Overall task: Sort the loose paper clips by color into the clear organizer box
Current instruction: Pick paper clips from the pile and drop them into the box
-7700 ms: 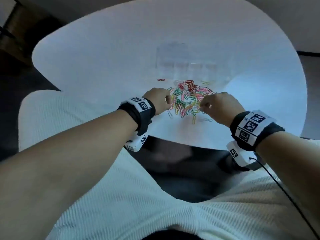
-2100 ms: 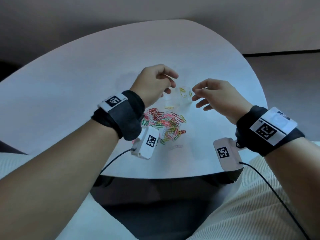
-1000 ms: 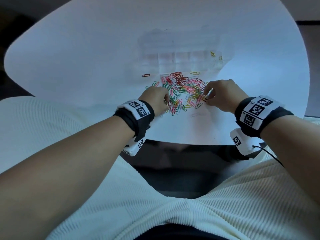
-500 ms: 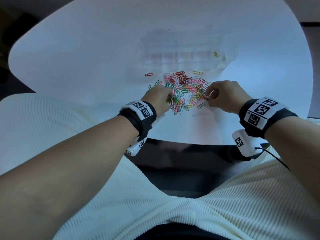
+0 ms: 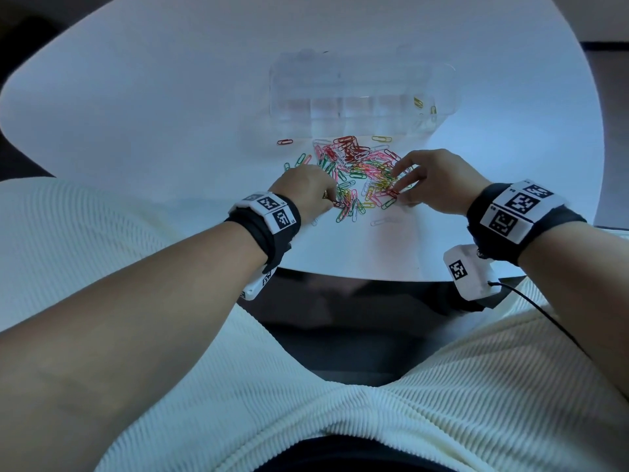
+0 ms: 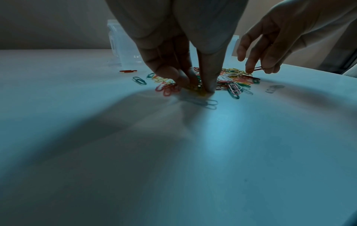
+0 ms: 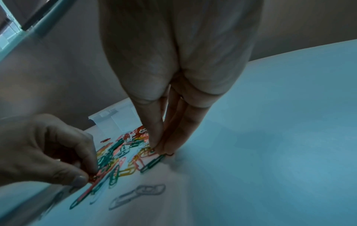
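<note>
The loose paper clips (image 5: 357, 172) lie heaped on the bench (image 5: 170, 114), just before the clear organizer box (image 5: 360, 93), which holds only yellow ones. Both hands are back from the box: right hand (image 5: 439, 182) pinches a red clip (image 6: 257, 68); left hand (image 5: 306, 190) pinches into the pile.

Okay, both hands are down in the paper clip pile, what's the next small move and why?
Probably lift the right hand and carry its pinched red paper clip to an empty compartment of the clear organizer box, since only yellow clips sit in the rightmost one.
</note>
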Motion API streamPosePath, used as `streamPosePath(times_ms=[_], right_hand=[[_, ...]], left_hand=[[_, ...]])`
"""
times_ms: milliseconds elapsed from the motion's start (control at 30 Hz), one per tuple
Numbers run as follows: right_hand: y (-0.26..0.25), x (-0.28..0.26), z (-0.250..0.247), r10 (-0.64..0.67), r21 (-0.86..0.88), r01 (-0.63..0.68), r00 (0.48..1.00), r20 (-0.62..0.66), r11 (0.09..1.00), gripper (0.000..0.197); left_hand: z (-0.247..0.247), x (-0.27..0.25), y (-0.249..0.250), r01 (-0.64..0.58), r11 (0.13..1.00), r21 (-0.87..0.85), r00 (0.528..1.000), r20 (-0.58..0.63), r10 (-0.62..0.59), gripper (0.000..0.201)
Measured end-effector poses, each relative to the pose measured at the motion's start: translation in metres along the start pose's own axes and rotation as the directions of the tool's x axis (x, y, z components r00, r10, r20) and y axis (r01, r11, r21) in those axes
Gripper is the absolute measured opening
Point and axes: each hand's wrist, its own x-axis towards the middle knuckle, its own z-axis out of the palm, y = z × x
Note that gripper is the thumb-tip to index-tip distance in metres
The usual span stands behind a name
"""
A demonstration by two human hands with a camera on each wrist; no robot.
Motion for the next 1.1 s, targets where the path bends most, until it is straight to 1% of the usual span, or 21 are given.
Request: streamPosePath(times_ms=[100, 200, 267, 333, 367, 433, 500, 533, 633, 700, 767, 800, 833, 867, 900, 933, 967, 1033, 1067, 1100], right_hand=[[0.002, 0.001, -0.003, 0.013, 0.050, -0.012, 1.000, -0.005, 0.999, 0.032], [0.000, 0.001, -0.006, 0.037, 0.063, -0.036, 0.999, -0.023, 0.997, 0.027], [-0.002, 0.002, -0.007, 0.103, 0.202, -0.100, 0.995, -0.006, 0.974, 0.026], [-0.005, 0.001, -0.008, 0.152, 0.378, -0.153, 0.988, 0.031, 0.913, 0.026], [-0.006, 0.002, -0.008, 0.170, 0.444, -0.166, 0.985, 0.031, 0.880, 0.027], [-0.007, 0.002, -0.008, 0.186, 0.533, -0.156, 0.982, -0.002, 0.831, 0.028], [-0.006, 0.003, -0.006, 0.174, 0.569, -0.113, 0.983, -0.053, 0.814, 0.027], [-0.005, 0.004, -0.006, 0.162, 0.567, -0.095, 0.985, -0.068, 0.818, 0.026], [-0.004, 0.006, -0.004, 0.121, 0.498, -0.079, 0.991, -0.053, 0.864, 0.021], [-0.004, 0.006, -0.003, 0.104, 0.445, -0.083, 0.994, -0.022, 0.892, 0.014], [-0.005, 0.006, -0.002, 0.122, 0.409, -0.110, 0.993, -0.003, 0.906, 0.009], [-0.006, 0.007, -0.002, 0.132, 0.348, -0.119, 0.991, -0.015, 0.930, 0.011], [-0.006, 0.007, -0.002, 0.129, 0.229, -0.116, 0.991, -0.043, 0.967, 0.012], [-0.005, 0.007, -0.002, 0.099, 0.061, -0.094, 0.991, -0.084, 0.994, 0.012], [-0.005, 0.007, -0.001, 0.053, -0.102, -0.065, 0.992, -0.113, 0.993, 0.010], [-0.004, 0.006, -0.001, 0.007, -0.217, -0.033, 0.993, -0.121, 0.976, 0.007], [-0.003, 0.006, 0.001, -0.027, -0.284, -0.006, 0.994, -0.110, 0.959, 0.005], [0.001, 0.005, 0.005, -0.040, -0.336, 0.010, 0.996, -0.083, 0.942, 0.009], [0.003, 0.005, 0.007, -0.033, -0.348, 0.004, 0.996, -0.079, 0.938, 0.011], [0.004, 0.006, 0.009, -0.032, -0.363, -0.001, 0.996, -0.084, 0.932, 0.011]], left_hand=[[0.000, 0.001, -0.001, -0.002, 1.000, -0.001, 1.000, -0.004, 0.002, 0.015], [-0.001, 0.001, -0.001, -0.002, 0.999, -0.037, 1.000, -0.018, 0.001, 0.013], [-0.005, 0.001, 0.000, 0.001, 0.994, -0.109, 0.998, -0.055, -0.007, 0.009], [-0.011, 0.000, 0.000, 0.024, 0.961, -0.276, 0.994, -0.098, -0.053, 0.006], [-0.014, -0.001, 0.000, 0.040, 0.927, -0.372, 0.990, -0.108, -0.086, 0.008], [-0.017, -0.001, -0.002, 0.063, 0.852, -0.520, 0.986, -0.100, -0.133, 0.024], [-0.019, 0.000, -0.004, 0.079, 0.803, -0.591, 0.988, -0.062, -0.143, 0.042], [-0.020, 0.000, -0.004, 0.092, 0.798, -0.595, 0.989, -0.038, -0.142, 0.044], [-0.020, 0.000, -0.005, 0.139, 0.809, -0.572, 0.987, 0.018, -0.157, 0.031], [-0.019, -0.001, -0.002, 0.184, 0.765, -0.618, 0.979, 0.044, -0.200, 0.025], [-0.019, 0.000, 0.001, 0.227, 0.717, -0.660, 0.967, 0.068, -0.244, 0.024], [-0.019, 0.002, 0.002, 0.247, 0.703, -0.667, 0.962, 0.079, -0.262, 0.025], [-0.019, 0.003, 0.002, 0.267, 0.690, -0.673, 0.956, 0.095, -0.278, 0.028], [-0.020, 0.004, 0.002, 0.285, 0.684, -0.672, 0.951, 0.109, -0.289, 0.031], [-0.020, 0.004, 0.002, 0.291, 0.695, -0.658, 0.950, 0.112, -0.292, 0.033], [-0.019, 0.004, 0.003, 0.280, 0.728, -0.625, 0.954, 0.098, -0.283, 0.034], [-0.019, 0.003, 0.004, 0.260, 0.782, -0.567, 0.962, 0.077, -0.263, 0.032], [-0.017, -0.001, 0.006, 0.225, 0.884, -0.410, 0.974, 0.061, -0.220, 0.025], [-0.017, -0.003, 0.008, 0.218, 0.902, -0.372, 0.976, 0.068, -0.207, 0.022], [-0.017, -0.005, 0.009, 0.219, 0.902, -0.371, 0.976, 0.082, -0.203, 0.021]])
